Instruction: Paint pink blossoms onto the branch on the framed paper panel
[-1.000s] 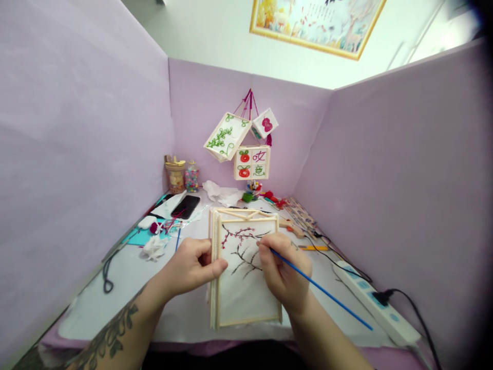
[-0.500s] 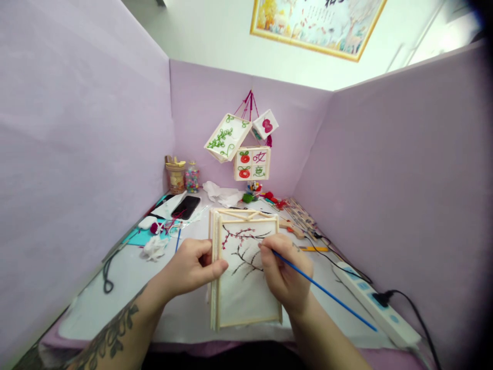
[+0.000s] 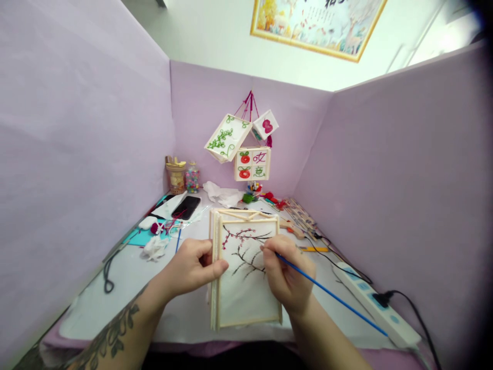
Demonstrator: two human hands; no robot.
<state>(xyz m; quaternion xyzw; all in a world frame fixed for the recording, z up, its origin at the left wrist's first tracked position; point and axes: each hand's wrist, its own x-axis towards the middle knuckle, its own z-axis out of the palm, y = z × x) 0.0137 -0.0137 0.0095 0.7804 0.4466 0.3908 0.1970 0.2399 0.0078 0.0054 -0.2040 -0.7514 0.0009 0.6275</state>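
Observation:
A wood-framed paper lantern (image 3: pixel 246 303) stands tilted toward me at the middle of the table. Dark branches and small red blossoms are painted on its white front panel. My left hand (image 3: pixel 198 267) is closed on the lantern's left edge, with the thumb on the front frame and the other fingers partly hidden behind the side. My right hand (image 3: pixel 288 270) pinches a thin blue paintbrush (image 3: pixel 331 295) near its front end. The handle slants down to the right, and the fingertips are by the upper right branches. The brush tip is hard to make out.
A power strip (image 3: pixel 379 303) with a plugged-in black cable lies at the right. On the left are a phone (image 3: pixel 186 207), crumpled tissue (image 3: pixel 154 247) and another blue brush (image 3: pixel 178 239). Decorated lanterns (image 3: pixel 252 163) hang on the back partition. A yellow-orange strip (image 3: pixel 318 249) lies behind my right hand.
My right hand has shifted slightly to the right with the paintbrush, whose handle end now reaches nearer the power strip. My left hand and the lantern have stayed in place.

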